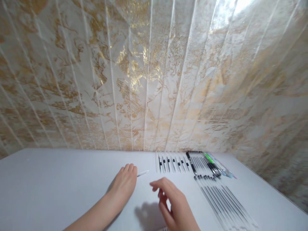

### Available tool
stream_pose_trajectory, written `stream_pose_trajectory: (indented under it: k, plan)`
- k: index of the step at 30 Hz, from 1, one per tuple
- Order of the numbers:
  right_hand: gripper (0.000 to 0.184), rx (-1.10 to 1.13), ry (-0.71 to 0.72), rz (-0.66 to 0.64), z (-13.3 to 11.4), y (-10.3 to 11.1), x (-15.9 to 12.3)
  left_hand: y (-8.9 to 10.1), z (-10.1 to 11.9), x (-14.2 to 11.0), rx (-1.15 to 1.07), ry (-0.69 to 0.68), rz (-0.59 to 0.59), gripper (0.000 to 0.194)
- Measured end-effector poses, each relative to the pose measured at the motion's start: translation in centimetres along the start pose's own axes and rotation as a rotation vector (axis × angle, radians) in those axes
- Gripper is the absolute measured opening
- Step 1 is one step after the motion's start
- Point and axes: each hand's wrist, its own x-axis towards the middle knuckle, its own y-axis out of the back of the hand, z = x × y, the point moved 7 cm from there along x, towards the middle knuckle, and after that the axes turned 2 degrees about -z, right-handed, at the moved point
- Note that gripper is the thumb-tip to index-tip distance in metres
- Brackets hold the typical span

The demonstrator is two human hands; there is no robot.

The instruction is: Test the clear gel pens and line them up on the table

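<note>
My left hand (125, 179) is closed low over the white table, its palm turned down. From its right side sticks a slim, clear pen piece (143, 173) with a dark line inside; the rest of it is hidden under the fingers. My right hand (174, 200) hovers to the right of it, fingers curled but apart, with nothing visible between them. Its shadow falls on the table below. Beyond the right hand lies a row of clear tubes with dark refills and black caps (173, 162).
On the white table (60, 189), several long thin refills or barrels (226, 200) lie side by side at right. Behind them are black pens (192, 165), a bright green piece (209, 158) and pale-coloured sticks (226, 171). A gold-patterned curtain (134, 80) hangs along the back edge.
</note>
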Motion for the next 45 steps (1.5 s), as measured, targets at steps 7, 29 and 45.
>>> stream_pose_trajectory:
  k: [7,29,45]
  plan:
    - [0.027,0.027,-0.246,0.285,6.7,2.5,0.4,0.8,2.6,-0.9,-0.224,-0.187,-0.02,0.022]
    - [0.029,0.361,-0.325,0.669,7.9,5.4,-0.7,-0.1,-2.4,-2.5,-0.28,-0.19,0.042,0.023]
    - [0.024,0.241,-0.288,0.351,5.9,3.5,0.3,0.6,-0.7,-3.3,-0.379,-0.323,0.093,0.021]
